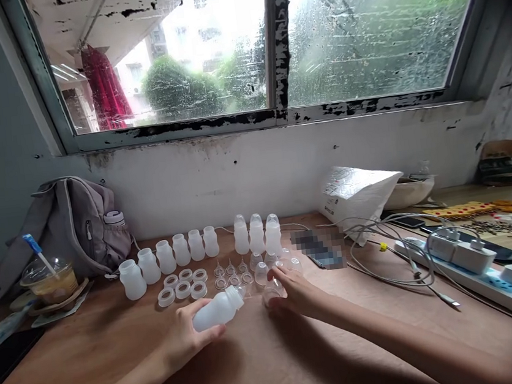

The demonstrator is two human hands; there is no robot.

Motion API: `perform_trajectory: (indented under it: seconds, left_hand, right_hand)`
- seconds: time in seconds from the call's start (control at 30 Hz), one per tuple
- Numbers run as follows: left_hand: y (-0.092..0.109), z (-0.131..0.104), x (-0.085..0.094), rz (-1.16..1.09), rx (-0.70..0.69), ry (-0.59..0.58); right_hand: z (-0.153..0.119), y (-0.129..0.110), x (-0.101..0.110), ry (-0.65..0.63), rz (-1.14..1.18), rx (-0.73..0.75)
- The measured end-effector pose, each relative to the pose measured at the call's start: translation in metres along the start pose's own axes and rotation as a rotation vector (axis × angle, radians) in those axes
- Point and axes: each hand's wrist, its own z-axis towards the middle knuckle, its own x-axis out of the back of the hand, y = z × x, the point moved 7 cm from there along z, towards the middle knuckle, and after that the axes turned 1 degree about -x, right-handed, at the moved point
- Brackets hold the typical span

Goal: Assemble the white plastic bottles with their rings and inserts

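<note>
My left hand point(191, 335) is wrapped round a white bottle point(218, 309), tilted with its neck to the right. A clear nipple appears by its mouth. My right hand point(292, 289) grips a clear dome cap point(273, 290) low over the table, its fingers bent around it. More clear caps point(261, 273) stand just behind that hand. Several open white bottles point(166, 256) form a curved row at the back left, with white rings point(183, 290) in front. Clear nipples point(233, 276) lie beside the rings. Three capped bottles point(256, 234) stand upright behind the caps.
On the left are a grey backpack point(79, 227) and a drink cup point(51, 282) with a straw. A phone point(315, 250), a white bag point(353, 196), tangled cables point(384, 263) and a power strip point(478, 277) lie to the right. A window is above.
</note>
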Motion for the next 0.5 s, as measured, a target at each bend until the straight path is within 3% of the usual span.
perform_trajectory:
  seconds: [0.13,0.27,0.4,0.5]
  left_hand:
    - [0.007,0.008,0.003,0.150,-0.091,0.057]
    - [0.021,0.015,0.011,0.266,-0.207,0.161]
    - [0.041,0.012,0.005,0.237,-0.316,0.146]
    - [0.042,0.009,-0.009,0.093,-0.280,0.060]
  right_hand:
    - [0.010,-0.009,0.007,0.073,-0.074,0.061]
    - [0.006,-0.030,0.027,0.193,0.162,0.124]
    - [-0.001,-0.047,0.024,0.048,0.667,0.014]
    - [-0.006,-0.051,0.009,-0.086,0.909,-0.146]
